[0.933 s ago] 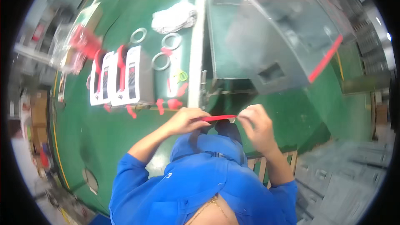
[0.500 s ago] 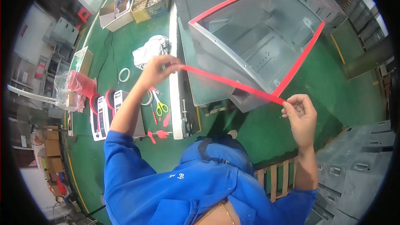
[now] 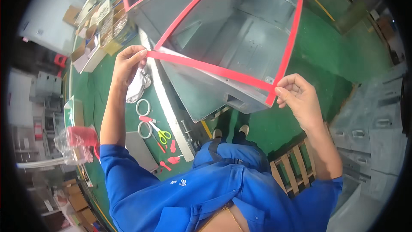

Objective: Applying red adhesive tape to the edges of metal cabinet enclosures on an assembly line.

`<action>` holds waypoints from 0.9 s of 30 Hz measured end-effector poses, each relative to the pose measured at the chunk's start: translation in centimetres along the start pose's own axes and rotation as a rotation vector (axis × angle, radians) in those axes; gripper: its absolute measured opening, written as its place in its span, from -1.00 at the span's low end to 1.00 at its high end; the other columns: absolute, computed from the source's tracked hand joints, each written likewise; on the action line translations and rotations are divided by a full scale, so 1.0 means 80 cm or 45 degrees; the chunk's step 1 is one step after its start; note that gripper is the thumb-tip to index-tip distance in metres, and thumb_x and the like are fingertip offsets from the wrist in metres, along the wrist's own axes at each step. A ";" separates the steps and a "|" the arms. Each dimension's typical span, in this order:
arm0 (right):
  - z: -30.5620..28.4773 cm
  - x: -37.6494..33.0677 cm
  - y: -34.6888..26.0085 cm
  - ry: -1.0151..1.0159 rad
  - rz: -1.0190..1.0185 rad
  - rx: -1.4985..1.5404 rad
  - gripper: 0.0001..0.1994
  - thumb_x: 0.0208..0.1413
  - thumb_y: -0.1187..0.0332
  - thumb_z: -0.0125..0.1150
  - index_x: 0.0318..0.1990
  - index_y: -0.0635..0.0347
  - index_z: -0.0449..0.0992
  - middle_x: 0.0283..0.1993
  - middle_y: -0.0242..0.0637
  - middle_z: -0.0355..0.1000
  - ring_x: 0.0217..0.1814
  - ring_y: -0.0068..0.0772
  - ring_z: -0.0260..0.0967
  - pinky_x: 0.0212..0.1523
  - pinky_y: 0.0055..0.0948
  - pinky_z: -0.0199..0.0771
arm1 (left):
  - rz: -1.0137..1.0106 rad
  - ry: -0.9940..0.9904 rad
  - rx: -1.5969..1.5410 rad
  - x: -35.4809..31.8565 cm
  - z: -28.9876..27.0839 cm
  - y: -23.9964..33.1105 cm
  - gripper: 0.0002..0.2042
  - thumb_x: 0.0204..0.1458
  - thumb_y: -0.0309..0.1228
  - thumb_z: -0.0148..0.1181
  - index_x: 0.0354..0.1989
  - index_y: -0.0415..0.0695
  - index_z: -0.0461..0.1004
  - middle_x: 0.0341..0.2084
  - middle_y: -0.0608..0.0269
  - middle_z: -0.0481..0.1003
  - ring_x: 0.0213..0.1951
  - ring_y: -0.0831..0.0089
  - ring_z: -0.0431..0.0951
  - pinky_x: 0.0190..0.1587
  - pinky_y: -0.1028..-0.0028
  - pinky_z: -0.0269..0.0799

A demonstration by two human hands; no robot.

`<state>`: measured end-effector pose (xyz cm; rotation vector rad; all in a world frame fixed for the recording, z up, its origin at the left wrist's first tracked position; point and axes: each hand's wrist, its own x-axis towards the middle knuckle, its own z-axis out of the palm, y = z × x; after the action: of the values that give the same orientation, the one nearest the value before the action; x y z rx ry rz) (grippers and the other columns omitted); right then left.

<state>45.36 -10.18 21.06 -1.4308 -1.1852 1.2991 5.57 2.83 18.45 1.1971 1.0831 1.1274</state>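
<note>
Red strip (image 3: pixel 210 67) has moved to the metal box (image 3: pixel 201 87), both hands (image 3: pixel 128 63) (image 3: pixel 300 99) pinching its ends; cartons (image 3: pixel 113 48) hold parts (image 3: pixel 119 26)

Red strip (image 3: pixel 210 67) now over the grey box's (image 3: pixel 221 87) near rim
Left hand (image 3: pixel 130 63) and right hand (image 3: pixel 299 99) have moved farther forward.

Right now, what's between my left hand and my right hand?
In the head view, a red strip stretches from your left hand to your right hand, along the grey metal case.
</note>
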 end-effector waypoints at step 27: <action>-0.006 0.007 -0.008 -0.203 0.275 -0.441 -0.87 -0.02 0.39 0.15 -0.46 0.26 0.40 -0.53 -0.40 0.36 -0.56 -0.66 0.25 -0.57 -0.67 0.26 | -0.073 -0.133 0.320 0.049 0.006 -0.009 -0.87 -0.06 -0.45 0.19 -0.44 -0.26 0.43 -0.68 0.36 0.35 -0.67 0.67 0.27 -0.62 0.70 0.12</action>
<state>45.78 -9.52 21.63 -1.7693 -1.4469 1.4257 6.56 6.61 17.63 1.3957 1.1961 0.8930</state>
